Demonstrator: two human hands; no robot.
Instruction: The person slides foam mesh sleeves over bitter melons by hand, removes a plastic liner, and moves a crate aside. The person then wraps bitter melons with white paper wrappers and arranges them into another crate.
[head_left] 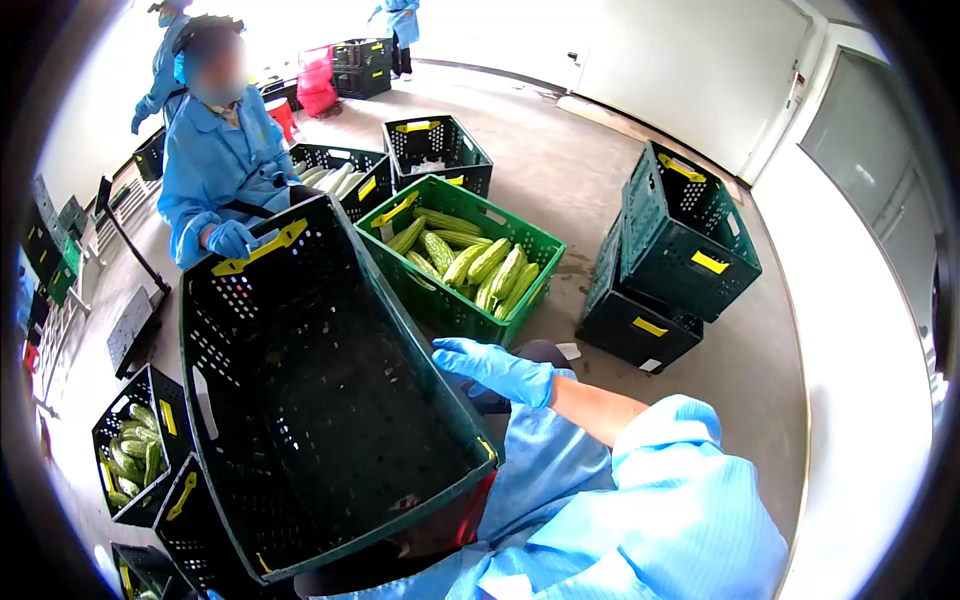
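Note:
A large black crate (330, 400), with nothing but small scraps on its floor, is tilted in front of me. At its right rim, my right hand (490, 370) in a blue glove has its fingers stretched out, touching or very near the edge. I cannot make out my left hand; only a tiny blue patch shows at the bottom edge. Across from me, a co-worker's gloved hand (232, 240) is at the yellow handle (262, 250) on the crate's far side. Just beyond the crate stands a green crate (530, 235) of long green gourds (487, 262).
Two stacked dark crates (690, 235) stand on the right. Behind the green crate are an open black crate (437, 150) and one holding pale vegetables (335, 180). At lower left is a crate of bumpy green gourds (135, 450). A seated co-worker (215, 150) faces me.

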